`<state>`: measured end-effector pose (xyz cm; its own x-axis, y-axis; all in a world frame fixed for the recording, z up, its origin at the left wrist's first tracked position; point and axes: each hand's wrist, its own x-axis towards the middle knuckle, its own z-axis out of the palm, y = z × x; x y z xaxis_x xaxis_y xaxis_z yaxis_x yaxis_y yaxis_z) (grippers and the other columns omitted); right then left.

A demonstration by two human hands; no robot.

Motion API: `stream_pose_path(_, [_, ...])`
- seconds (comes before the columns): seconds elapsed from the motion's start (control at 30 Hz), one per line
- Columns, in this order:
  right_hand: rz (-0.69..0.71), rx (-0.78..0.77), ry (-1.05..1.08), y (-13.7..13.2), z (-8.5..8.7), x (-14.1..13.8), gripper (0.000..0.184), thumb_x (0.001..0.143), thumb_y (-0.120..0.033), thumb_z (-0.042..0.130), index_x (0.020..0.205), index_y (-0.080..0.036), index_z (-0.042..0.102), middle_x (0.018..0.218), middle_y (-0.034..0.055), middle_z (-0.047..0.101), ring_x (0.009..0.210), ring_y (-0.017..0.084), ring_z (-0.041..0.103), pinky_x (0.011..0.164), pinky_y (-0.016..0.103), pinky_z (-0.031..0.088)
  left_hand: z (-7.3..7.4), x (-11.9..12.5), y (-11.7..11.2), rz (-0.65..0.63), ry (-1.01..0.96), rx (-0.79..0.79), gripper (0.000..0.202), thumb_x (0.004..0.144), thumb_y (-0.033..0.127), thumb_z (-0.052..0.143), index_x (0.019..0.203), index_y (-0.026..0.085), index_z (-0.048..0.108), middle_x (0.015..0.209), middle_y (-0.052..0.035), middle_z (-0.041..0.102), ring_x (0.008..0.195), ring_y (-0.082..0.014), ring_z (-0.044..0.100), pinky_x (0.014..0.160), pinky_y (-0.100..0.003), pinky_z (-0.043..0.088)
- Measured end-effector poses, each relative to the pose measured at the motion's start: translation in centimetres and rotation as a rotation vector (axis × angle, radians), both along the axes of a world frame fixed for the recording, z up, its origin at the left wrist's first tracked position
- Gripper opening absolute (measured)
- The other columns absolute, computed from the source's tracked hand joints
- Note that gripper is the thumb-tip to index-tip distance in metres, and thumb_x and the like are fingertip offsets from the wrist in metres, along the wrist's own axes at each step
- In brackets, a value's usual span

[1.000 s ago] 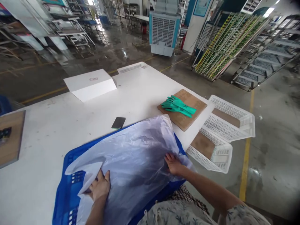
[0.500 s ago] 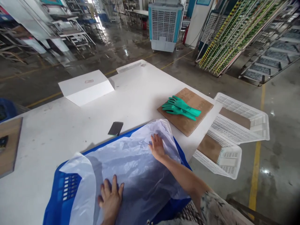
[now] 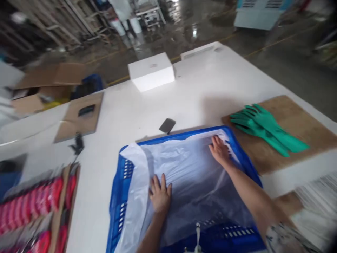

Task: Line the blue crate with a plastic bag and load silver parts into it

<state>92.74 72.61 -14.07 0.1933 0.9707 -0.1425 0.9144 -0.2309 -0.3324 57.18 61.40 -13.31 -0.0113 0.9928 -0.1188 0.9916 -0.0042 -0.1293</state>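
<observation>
Plastic bag (image 3: 189, 168) spread inside blue crate (image 3: 116, 211) at table's near edge, already draped over crate's left wall; far right corner not yet seated. Left hand (image 3: 159, 195) flat, fingers spread, pressing bag. Right hand (image 3: 219, 151) open, pushing bag toward far right corner.

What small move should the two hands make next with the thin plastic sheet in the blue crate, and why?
Probably press the clear plastic sheet down into the blue slotted plastic crate. Left hand and right hand lie flat on it, and its left edge drapes over the rim.
</observation>
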Motion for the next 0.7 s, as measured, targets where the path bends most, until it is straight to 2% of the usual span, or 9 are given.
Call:
stream_pose_path(0.1, [0.088,0.114,-0.141,0.7,-1.5,2.5,0.056,0.100,-0.036,0.030,0.142,-0.001,0.044,0.149,0.0244,0.042,0.135,0.036,0.040,0.107,0.048,0.042,0.4,2.3,0.2,0.060,-0.070,-0.059,0.056,0.101,0.041,0.045,0.153,0.023,0.039,0.160,-0.0218,0.029,0.147,-0.0427,0.027,0.107,-0.065,0.039])
stream_pose_path(0.2, [0.148,0.202,-0.198,0.7,-2.2,3.5,0.054,0.100,-0.035,0.032,0.137,0.000,0.048,0.142,0.0257,0.048,0.132,0.035,0.043,0.109,0.046,0.040,1.7,2.9,0.3,0.136,-0.179,-0.141,0.057,0.100,0.038,0.046,0.155,0.025,0.035,0.163,-0.0199,0.024,0.149,-0.0417,0.025,0.104,-0.064,0.043])
stream_pose_path(0.27, [0.110,0.236,-0.207,0.6,-1.7,2.9,0.051,0.098,-0.034,0.035,0.134,-0.002,0.050,0.136,0.0265,0.053,0.127,0.037,0.047,0.106,0.050,0.042,3.1,2.6,0.0,0.156,-0.247,-0.188,0.061,0.097,0.030,0.051,0.156,0.026,0.034,0.164,-0.0188,0.019,0.150,-0.0403,0.022,0.107,-0.063,0.041])
stream_pose_path(0.33, [0.094,0.266,-0.198,0.3,-0.4,1.1,0.048,0.096,-0.031,0.037,0.133,-0.003,0.050,0.133,0.0272,0.054,0.127,0.039,0.046,0.105,0.053,0.042,4.8,2.1,-0.8,0.135,-0.287,-0.224,0.066,0.093,0.023,0.055,0.155,0.024,0.035,0.165,-0.0176,0.020,0.151,-0.0379,0.020,0.113,-0.062,0.033])
stream_pose_path(0.4, [0.205,0.264,-0.142,-0.2,1.4,-2.3,0.046,0.096,-0.026,0.036,0.133,-0.004,0.051,0.136,0.0250,0.053,0.132,0.037,0.044,0.109,0.050,0.040,6.3,1.5,-1.9,0.107,-0.319,-0.288,0.064,0.090,0.021,0.055,0.153,0.022,0.040,0.163,-0.0163,0.026,0.151,-0.0345,0.021,0.119,-0.059,0.027])
stream_pose_path(0.47, [0.444,0.183,-0.046,-0.9,3.1,-7.0,0.044,0.095,-0.019,0.036,0.133,-0.009,0.055,0.139,0.0186,0.055,0.135,0.032,0.043,0.113,0.045,0.037,7.4,1.1,-2.8,0.102,-0.363,-0.376,0.063,0.090,0.024,0.055,0.152,0.021,0.042,0.161,-0.0150,0.032,0.150,-0.0314,0.026,0.121,-0.053,0.028])
stream_pose_path(0.53, [0.735,0.029,0.030,-1.5,4.4,-12.5,0.044,0.093,-0.012,0.037,0.130,-0.015,0.060,0.139,0.0127,0.057,0.139,0.030,0.041,0.116,0.046,0.034,7.9,0.9,-3.2,0.120,-0.399,-0.436,0.066,0.089,0.025,0.056,0.153,0.021,0.041,0.161,-0.0145,0.033,0.149,-0.0302,0.030,0.120,-0.048,0.031])
stream_pose_path(0.6, [0.943,-0.073,0.063,-1.6,4.9,-18.0,0.047,0.093,-0.008,0.033,0.131,-0.013,0.060,0.142,0.0129,0.056,0.143,0.030,0.036,0.120,0.050,0.027,7.6,0.9,-3.1,0.148,-0.403,-0.446,0.068,0.088,0.023,0.055,0.154,0.022,0.038,0.162,-0.0141,0.029,0.150,-0.0312,0.028,0.120,-0.049,0.031])
stream_pose_path(0.7, [1.110,-0.118,0.070,-0.5,4.7,-25.0,0.044,0.094,-0.012,0.041,0.134,-0.010,0.059,0.146,0.0140,0.053,0.144,0.031,0.034,0.122,0.049,0.023,5.8,1.0,-2.4,0.165,-0.396,-0.394,0.069,0.086,0.021,0.056,0.154,0.024,0.039,0.164,-0.0149,0.025,0.152,-0.0362,0.020,0.119,-0.059,0.027])
